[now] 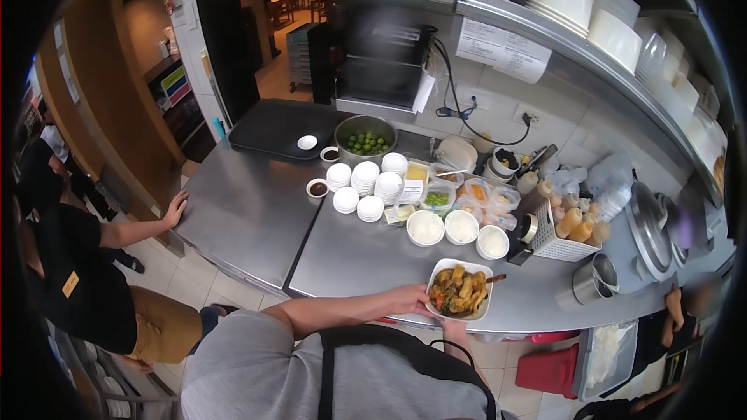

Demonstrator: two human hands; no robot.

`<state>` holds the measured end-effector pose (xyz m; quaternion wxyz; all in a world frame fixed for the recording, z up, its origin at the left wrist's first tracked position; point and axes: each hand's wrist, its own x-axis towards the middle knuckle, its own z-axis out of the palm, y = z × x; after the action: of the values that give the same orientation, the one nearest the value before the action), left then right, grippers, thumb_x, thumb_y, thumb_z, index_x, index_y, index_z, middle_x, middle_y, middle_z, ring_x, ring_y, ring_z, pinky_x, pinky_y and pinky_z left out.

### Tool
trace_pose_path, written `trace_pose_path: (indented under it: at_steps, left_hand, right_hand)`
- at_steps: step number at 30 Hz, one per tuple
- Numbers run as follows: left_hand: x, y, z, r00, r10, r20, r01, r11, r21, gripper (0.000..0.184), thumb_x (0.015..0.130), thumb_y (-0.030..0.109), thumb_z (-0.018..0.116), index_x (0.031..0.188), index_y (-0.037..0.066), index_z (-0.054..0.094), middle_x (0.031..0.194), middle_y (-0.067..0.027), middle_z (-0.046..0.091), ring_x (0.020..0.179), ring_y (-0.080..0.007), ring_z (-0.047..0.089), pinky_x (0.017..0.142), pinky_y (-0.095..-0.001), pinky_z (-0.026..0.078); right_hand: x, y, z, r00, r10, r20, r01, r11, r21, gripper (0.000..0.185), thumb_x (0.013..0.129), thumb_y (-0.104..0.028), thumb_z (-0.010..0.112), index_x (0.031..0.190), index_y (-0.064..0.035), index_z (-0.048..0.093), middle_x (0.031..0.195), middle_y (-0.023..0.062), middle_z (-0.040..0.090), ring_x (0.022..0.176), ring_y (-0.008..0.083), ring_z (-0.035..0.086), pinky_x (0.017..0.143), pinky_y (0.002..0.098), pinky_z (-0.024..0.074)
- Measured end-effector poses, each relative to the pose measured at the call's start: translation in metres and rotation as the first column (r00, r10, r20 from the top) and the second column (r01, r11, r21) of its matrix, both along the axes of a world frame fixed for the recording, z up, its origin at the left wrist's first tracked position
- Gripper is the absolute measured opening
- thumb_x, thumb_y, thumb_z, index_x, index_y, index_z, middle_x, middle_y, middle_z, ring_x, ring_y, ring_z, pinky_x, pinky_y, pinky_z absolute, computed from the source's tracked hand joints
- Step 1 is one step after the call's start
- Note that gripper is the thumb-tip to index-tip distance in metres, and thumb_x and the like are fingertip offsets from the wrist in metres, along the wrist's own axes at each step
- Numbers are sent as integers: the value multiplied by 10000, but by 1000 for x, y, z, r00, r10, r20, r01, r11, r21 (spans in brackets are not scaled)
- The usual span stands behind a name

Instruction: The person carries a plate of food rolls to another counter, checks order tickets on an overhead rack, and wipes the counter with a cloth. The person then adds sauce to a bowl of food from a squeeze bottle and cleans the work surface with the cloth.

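Note:
A square white bowl (pixel 488 305) filled with brown and orange food pieces is at the counter's front edge. My left hand (pixel 411 299) holds its left side, fingers pressed against the rim. Below the bowl's lower edge is my right hand (pixel 452 328), mostly hidden by the bowl, its fingers out of sight. Just behind the bowl stand three white bowls of rice, at the left (pixel 426 228), middle (pixel 461 226) and right (pixel 492 242).
Stacked white saucers (pixel 366 177), a pot of green limes (pixel 367 140), a black tray (pixel 284 131) and a white basket of bottles (pixel 562 245) stand on the steel counter (pixel 241 218). A co-worker's hand (pixel 176 209) rests on its left edge. A metal shelf (pixel 576 35) overhangs.

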<state>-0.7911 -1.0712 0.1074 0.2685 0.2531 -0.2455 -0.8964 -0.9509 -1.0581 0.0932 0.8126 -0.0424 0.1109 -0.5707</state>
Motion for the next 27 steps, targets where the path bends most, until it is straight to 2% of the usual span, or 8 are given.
trace_pose_path:
  at_steps: [4, 8, 13, 15, 16, 18, 19, 27]
  left_hand:
    - [14, -10, 3, 983, 104, 153, -101, 994, -31, 539, 742, -76, 429, 1266, 21, 349, 1134, -153, 524, 988, -260, 580, 847, -376, 505]
    - [24, -2, 10, 962, 120, 247, -91, 988, -124, 515, 748, -79, 421, 1252, 16, 376, 1130, -144, 528, 976, -244, 586, 826, -355, 516]
    - [22, 17, 39, 981, -29, 189, 55, 990, -133, 507, 778, -53, 449, 1275, -10, 360, 1136, -125, 533, 992, -210, 577, 832, -301, 505]
    - [16, 20, 44, 983, -108, 151, 126, 986, -111, 495, 784, -50, 447, 1270, -23, 359, 1140, -129, 531, 996, -210, 577, 836, -303, 505]
    - [12, 21, 45, 978, -175, 110, 185, 978, -92, 483, 790, -47, 444, 1264, -36, 358, 1144, -133, 529, 999, -210, 576, 840, -305, 505]
    - [4, 19, 44, 971, -208, 119, 219, 972, -84, 477, 792, -56, 432, 1262, -43, 352, 1158, -141, 519, 996, -216, 578, 849, -322, 505]
    - [2, 17, 41, 975, -201, 91, 210, 973, -98, 481, 790, -61, 425, 1264, -42, 345, 1166, -144, 513, 1004, -219, 575, 851, -333, 505]
    - [7, -6, 15, 998, -50, 37, 51, 999, -13, 533, 737, -74, 433, 1259, -4, 348, 1142, -149, 524, 971, -260, 585, 827, -373, 516]
  right_hand:
    - [22, 14, 12, 985, 147, 95, -147, 989, -9, 570, 875, -470, 361, 1276, -66, 390, 1270, 144, 440, 1172, 333, 419, 959, 497, 367]
    - [-7, 6, -3, 944, -126, -304, 117, 992, -47, 546, 877, -437, 350, 1257, -49, 408, 1244, 109, 468, 1145, 295, 449, 944, 450, 392]
    - [-9, -12, 71, 939, -97, -330, 54, 989, -137, 429, 891, -336, 325, 1187, -58, 463, 1196, 101, 496, 1128, 243, 458, 946, 402, 395]
    - [-23, -63, 14, 991, 137, -8, -96, 659, -746, 327, 887, -308, 352, 1076, -90, 504, 1115, 88, 517, 1079, 215, 462, 927, 372, 402]
    - [-23, -55, 10, 992, 127, -5, -89, 661, -745, 327, 887, -308, 352, 1076, -90, 504, 1115, 88, 517, 1079, 215, 462, 927, 372, 402]
    - [-11, -33, 5, 916, -158, -370, 20, 937, -350, 265, 888, -317, 392, 1008, -104, 492, 1060, 77, 515, 1043, 199, 451, 909, 341, 407]
    - [1, -49, 49, 868, 496, 20, -417, 751, -512, 372, 886, -309, 416, 1162, -64, 463, 1189, 165, 481, 990, 254, 520, 815, 425, 491]
    - [6, 23, 11, 984, 80, -156, -62, 991, 117, 418, 895, -372, 402, 1190, -77, 435, 1148, 116, 499, 1014, 260, 509, 804, 375, 477]
